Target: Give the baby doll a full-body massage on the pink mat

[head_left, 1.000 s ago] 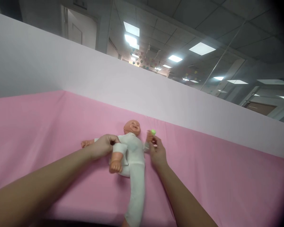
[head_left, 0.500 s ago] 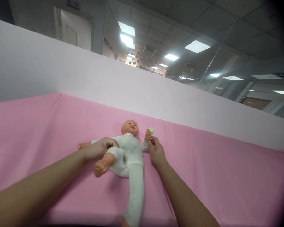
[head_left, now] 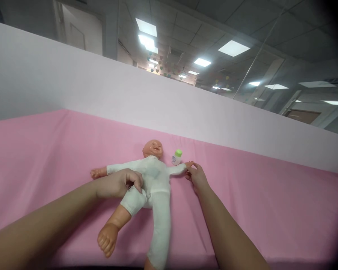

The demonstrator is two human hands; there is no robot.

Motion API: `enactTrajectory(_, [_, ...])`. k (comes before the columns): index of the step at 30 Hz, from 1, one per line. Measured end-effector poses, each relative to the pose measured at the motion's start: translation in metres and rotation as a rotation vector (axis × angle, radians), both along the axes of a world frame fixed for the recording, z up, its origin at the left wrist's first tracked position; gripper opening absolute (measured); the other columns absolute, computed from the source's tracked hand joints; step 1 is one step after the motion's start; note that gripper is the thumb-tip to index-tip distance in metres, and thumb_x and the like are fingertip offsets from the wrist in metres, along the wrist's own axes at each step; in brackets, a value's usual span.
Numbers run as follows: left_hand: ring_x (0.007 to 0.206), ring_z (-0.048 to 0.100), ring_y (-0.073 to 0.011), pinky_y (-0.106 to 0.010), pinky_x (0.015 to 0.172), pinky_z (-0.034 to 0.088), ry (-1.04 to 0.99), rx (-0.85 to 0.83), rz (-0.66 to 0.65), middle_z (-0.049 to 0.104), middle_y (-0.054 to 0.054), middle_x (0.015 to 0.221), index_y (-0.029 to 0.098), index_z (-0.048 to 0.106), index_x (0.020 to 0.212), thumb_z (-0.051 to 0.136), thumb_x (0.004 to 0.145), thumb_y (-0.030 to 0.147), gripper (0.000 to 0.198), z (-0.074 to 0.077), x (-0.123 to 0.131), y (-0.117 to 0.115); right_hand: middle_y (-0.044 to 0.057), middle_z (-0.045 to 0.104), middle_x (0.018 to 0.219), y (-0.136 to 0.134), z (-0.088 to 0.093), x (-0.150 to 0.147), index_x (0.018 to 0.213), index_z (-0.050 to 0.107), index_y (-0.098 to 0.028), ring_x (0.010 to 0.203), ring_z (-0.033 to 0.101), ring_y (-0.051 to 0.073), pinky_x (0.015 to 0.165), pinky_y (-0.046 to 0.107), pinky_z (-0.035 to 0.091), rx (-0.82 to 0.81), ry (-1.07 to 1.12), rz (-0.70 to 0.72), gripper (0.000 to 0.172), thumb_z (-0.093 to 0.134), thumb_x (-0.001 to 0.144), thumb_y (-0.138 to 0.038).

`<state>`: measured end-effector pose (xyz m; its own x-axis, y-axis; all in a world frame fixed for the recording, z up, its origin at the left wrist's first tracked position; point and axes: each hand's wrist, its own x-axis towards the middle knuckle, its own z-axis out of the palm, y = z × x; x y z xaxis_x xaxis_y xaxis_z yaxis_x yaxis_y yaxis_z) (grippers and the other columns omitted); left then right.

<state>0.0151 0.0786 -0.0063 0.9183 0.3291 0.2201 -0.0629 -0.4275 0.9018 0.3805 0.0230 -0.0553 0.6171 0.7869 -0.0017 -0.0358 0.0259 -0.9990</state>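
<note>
A baby doll (head_left: 157,176) in a white suit lies on its back on a pink sheet, its smiling head toward the wall. My left hand (head_left: 126,182) is closed on the cloth at the top of the doll's bent leg, whose bare foot points toward the lower left. At the doll's outstretched arm on the right, my right hand (head_left: 196,176) pinches the small hand with thumb and fingers. A small bottle (head_left: 176,157) with a green cap stands between that arm and the doll's head.
The pink sheet (head_left: 256,202) covers the surface on both sides of the doll. Behind it rises a white padded wall (head_left: 157,101), with a glass pane and lit ceiling panels beyond.
The doll's arm on the right has swung outward and down with my right hand, uncovering the bottle. The bent leg has lowered and stretched toward the lower left.
</note>
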Motion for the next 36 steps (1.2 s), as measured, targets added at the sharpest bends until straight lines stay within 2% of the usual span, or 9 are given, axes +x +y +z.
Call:
enactTrajectory(3, [0.085,0.065,-0.0184,-0.028,0.078,0.052,-0.05,-0.088,0.135,0.07,-0.005,0.092,0.019,0.078,0.083,0.082,0.072,0.023,0.012,0.0,0.001,0.004,0.01,0.073,0.11,-0.002,0.001,-0.008,0.147,0.041,-0.021,0.093,0.072,0.024,0.077,0.037,0.061,0.069,-0.105,0.007,0.073,0.071,0.084,-0.042])
enactTrajectory(8, [0.066,0.057,-0.0142,-0.023,0.057,0.043,-0.018,-0.196,0.547,0.064,0.0,0.073,0.015,0.069,0.079,0.072,0.068,0.02,0.013,-0.007,0.003,0.015,0.009,0.06,0.142,-0.004,0.004,-0.039,0.152,0.042,-0.028,0.118,0.063,0.024,0.099,0.041,0.053,0.24,-0.563,0.044,0.061,0.057,0.096,-0.044])
enactTrajectory(13, [0.063,0.052,-0.0117,-0.021,0.055,0.039,0.016,-0.198,0.576,0.06,0.003,0.069,0.015,0.066,0.076,0.072,0.065,0.02,0.013,-0.018,0.005,0.025,0.003,0.067,0.135,-0.005,0.009,-0.074,0.139,0.061,-0.031,0.12,0.061,0.024,0.107,0.044,0.047,0.224,-0.909,0.271,0.041,0.05,0.1,-0.033])
enactTrajectory(16, [0.063,0.052,-0.0118,-0.021,0.055,0.039,0.011,-0.203,0.568,0.06,0.003,0.069,0.016,0.067,0.077,0.073,0.064,0.021,0.015,-0.02,0.006,0.027,-0.002,0.07,0.129,-0.007,0.011,-0.082,0.131,0.067,-0.037,0.12,0.061,0.022,0.11,0.043,0.044,0.241,-0.987,0.378,0.037,0.048,0.101,-0.029])
enactTrajectory(20, [0.063,0.054,-0.013,-0.023,0.057,0.042,-0.03,-0.283,0.553,0.061,0.002,0.069,0.016,0.068,0.077,0.073,0.061,0.019,0.017,-0.018,0.006,0.025,0.001,0.069,0.131,-0.006,0.01,-0.078,0.13,0.068,-0.034,0.122,0.061,0.025,0.11,0.046,0.045,0.211,-0.861,0.329,0.035,0.055,0.098,-0.036])
enactTrajectory(23, [0.075,0.062,-0.0189,-0.029,0.068,0.05,-0.025,-0.304,0.52,0.068,-0.003,0.081,0.016,0.073,0.082,0.076,0.059,0.018,0.023,-0.012,0.004,0.021,0.006,0.067,0.135,-0.001,0.008,-0.068,0.134,0.064,-0.028,0.12,0.064,0.026,0.104,0.047,0.052,0.205,-0.524,0.324,0.043,0.059,0.094,-0.041])
enactTrajectory(26, [0.089,0.065,-0.0219,-0.032,0.082,0.053,-0.042,-0.214,0.35,0.07,-0.007,0.096,0.017,0.076,0.085,0.079,0.066,0.022,0.019,-0.006,0.001,0.015,0.009,0.065,0.138,0.003,0.007,-0.05,0.14,0.058,-0.025,0.119,0.066,0.027,0.098,0.046,0.056,0.263,-0.154,0.319,0.053,0.064,0.088,-0.038])
enactTrajectory(30, [0.085,0.063,-0.0173,-0.028,0.08,0.052,-0.009,-0.105,0.066,0.067,-0.004,0.095,0.022,0.079,0.081,0.086,0.067,0.023,0.015,-0.002,0.002,0.001,0.009,0.071,0.126,0.001,0.007,-0.018,0.141,0.054,-0.028,0.1,0.073,0.024,0.086,0.043,0.062,0.158,0.117,0.203,0.059,0.067,0.084,-0.027])
enactTrajectory(36, [0.089,0.064,-0.0189,-0.028,0.082,0.052,0.055,-0.072,0.032,0.066,-0.004,0.097,0.024,0.08,0.084,0.085,0.071,0.027,0.014,0.005,0.003,-0.01,0.012,0.074,0.086,-0.005,0.002,0.012,0.096,0.071,-0.014,0.072,0.071,0.021,0.073,0.038,0.064,-0.063,0.211,0.222,0.019,0.071,0.081,-0.026])
